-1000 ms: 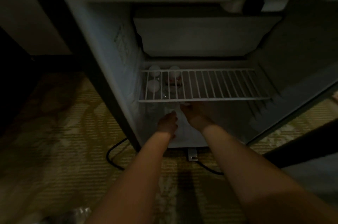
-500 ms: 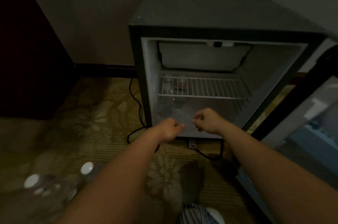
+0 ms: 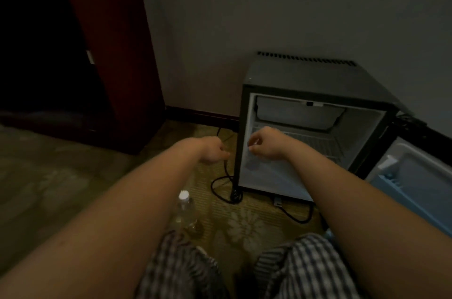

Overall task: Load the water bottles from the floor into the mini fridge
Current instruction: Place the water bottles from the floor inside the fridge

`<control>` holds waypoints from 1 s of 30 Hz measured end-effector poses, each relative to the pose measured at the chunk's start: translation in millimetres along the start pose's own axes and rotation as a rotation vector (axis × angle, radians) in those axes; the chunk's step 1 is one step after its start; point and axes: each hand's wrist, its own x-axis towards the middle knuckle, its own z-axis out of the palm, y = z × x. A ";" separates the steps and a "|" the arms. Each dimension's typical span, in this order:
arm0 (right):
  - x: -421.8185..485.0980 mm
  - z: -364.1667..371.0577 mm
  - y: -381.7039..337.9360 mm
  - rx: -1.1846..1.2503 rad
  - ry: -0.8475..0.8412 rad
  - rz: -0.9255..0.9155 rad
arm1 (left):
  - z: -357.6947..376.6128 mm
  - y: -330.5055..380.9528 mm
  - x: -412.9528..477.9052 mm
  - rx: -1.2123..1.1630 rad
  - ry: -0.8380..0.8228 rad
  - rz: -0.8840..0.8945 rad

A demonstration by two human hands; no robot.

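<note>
Pulled back from the lower compartment where they were working a second ago, both hands now hang in the air in front of the open mini fridge (image 3: pixel 305 73) as the wearer leans away. The left hand (image 3: pixel 215 153) hovers over the power cord (image 3: pixel 236 195) off the fridge's front left corner, and the right hand (image 3: pixel 265 143) is level with the wire shelf (image 3: pixel 318 141). On both, the fingers are loosely curled and hold nothing. One water bottle (image 3: pixel 187 210) with a white cap stands upright on the patterned carpet floor (image 3: pixel 73 176), near the fridge's front left corner and just beside the left forearm and a checked trouser leg (image 3: pixel 176 264). The fridge door (image 3: pixel 415 176) stands swung open to the right. A placement appears complete, and the step in hand looks to be the return for another bottle. That calls for lowering the left hand, wrapping it round the bottle's body and carrying it in. Dim light and blur leave any bottles inside indistinct. No brand, label or writing can be read.
</note>
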 end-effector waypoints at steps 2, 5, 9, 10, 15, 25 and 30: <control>-14.0 0.0 -34.7 0.012 -0.026 -0.030 | -13.2 -15.3 -34.8 0.004 0.063 -0.009; -32.2 10.0 -85.5 0.019 -0.054 -0.097 | -22.4 -46.6 -78.5 0.004 0.111 -0.033; -51.2 43.5 -139.5 0.004 -0.100 -0.135 | -14.3 -91.0 -129.4 0.006 0.125 -0.126; -56.1 53.9 -151.3 -0.003 -0.119 -0.140 | -9.8 -102.1 -139.9 -0.003 0.124 -0.140; -76.9 130.4 -202.2 -0.065 -0.216 -0.163 | 30.6 -165.0 -183.9 -0.096 0.074 -0.177; -91.6 287.5 -224.2 -0.067 -0.465 -0.125 | 167.1 -259.8 -215.2 -0.560 -0.077 -0.306; -76.0 336.4 -214.2 -0.147 -0.342 -0.065 | 216.2 -275.1 -207.3 -0.708 -0.051 -0.354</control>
